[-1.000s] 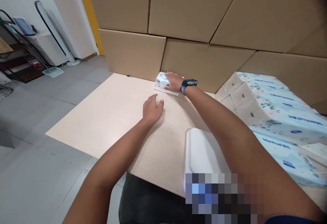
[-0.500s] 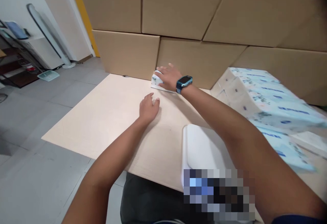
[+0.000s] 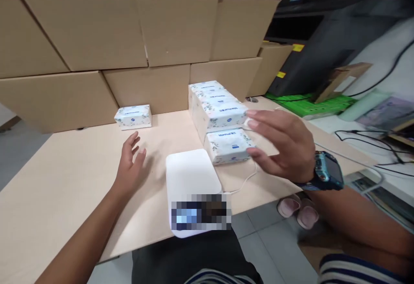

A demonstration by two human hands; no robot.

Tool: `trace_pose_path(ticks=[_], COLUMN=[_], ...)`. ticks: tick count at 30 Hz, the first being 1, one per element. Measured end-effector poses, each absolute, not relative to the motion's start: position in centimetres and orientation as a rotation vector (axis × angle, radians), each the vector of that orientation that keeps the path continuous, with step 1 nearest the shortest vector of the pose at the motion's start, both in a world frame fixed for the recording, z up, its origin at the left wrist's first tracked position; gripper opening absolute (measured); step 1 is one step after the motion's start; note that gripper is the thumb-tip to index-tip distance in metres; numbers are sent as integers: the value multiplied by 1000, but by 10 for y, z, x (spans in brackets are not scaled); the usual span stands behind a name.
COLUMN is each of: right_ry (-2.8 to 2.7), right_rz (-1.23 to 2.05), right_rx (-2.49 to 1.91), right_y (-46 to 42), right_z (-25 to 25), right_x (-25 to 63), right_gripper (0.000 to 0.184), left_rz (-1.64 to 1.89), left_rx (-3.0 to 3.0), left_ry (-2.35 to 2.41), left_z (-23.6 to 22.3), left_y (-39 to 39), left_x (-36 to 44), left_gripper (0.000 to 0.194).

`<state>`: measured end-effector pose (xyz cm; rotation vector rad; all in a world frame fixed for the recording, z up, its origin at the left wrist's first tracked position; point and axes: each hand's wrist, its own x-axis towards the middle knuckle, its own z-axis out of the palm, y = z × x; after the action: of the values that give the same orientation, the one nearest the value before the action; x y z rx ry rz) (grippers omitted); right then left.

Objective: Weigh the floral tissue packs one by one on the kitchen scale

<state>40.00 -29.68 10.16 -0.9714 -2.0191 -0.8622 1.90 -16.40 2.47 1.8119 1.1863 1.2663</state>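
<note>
From the white gadget [image 3: 190, 171] on the bench [image 3: 64, 180]: tissue packs [image 3: 218, 109] are stacked at 1 o'clock, and a single pack [image 3: 133, 116] sits at 11, by the cardboard boxes [image 3: 179, 29] lining 12 (can't see inside those). Left hand [image 3: 129, 163]'s empty, loosely curled at 10. Right hand [image 3: 281, 143]'s spread open at 2, right by the stack; can't tell if it's touching.

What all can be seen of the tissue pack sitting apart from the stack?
The tissue pack is a block in apparent plastic film, white and pale blue with a leafy print, blue lettering on top and a blue logo on its front. It lies flat on the table before the cardboard boxes; whether it touches them is unclear. No hand touches it; the left hand is nearest.
</note>
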Motion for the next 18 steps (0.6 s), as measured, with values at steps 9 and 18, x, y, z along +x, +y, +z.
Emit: trace_pose_path(ticks=[9,18], right_ry=[-840,-1001], right_rz=[532,855], right_rx=[-1382,-1464], right_y=[-314,-300], right_z=[14,7], right_x=[481,442], right_gripper=[58,104], left_rz=[784,565], left_rx=[1637,1429], left_ry=[835,956], left_z=[53,71], left_y=[-216,-236], left_x=[96,200], left_gripper=[78,119])
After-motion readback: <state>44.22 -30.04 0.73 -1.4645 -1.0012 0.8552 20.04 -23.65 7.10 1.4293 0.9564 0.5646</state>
